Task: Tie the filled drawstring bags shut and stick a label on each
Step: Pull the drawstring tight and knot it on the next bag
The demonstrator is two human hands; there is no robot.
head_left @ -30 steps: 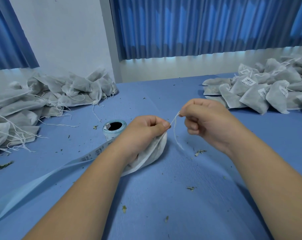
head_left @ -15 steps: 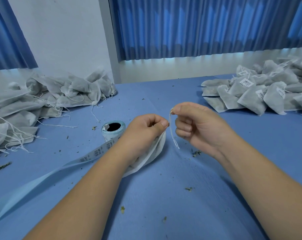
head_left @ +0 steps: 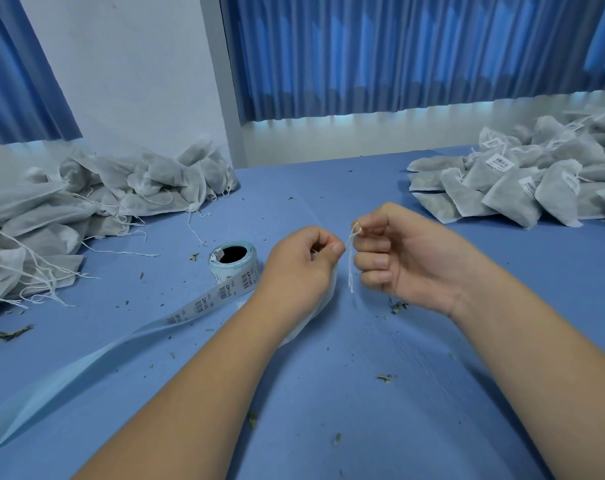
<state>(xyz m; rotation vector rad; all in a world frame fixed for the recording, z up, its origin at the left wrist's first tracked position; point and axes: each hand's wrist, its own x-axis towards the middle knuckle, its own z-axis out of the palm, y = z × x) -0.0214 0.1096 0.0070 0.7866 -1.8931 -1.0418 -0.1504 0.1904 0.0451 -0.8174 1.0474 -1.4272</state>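
The left hand [head_left: 301,268] grips the bag [head_left: 328,296]. The right hand [head_left: 411,261] pinches the string [head_left: 350,268], hanging down between them

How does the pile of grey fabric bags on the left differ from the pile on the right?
The left pile of grey fabric bags shows no labels; the right pile of grey fabric bags carries white barcode labels. Long loose white strings trail from the left pile over the blue table; the right pile shows only short ones. Both piles hold filled, pale pouches.
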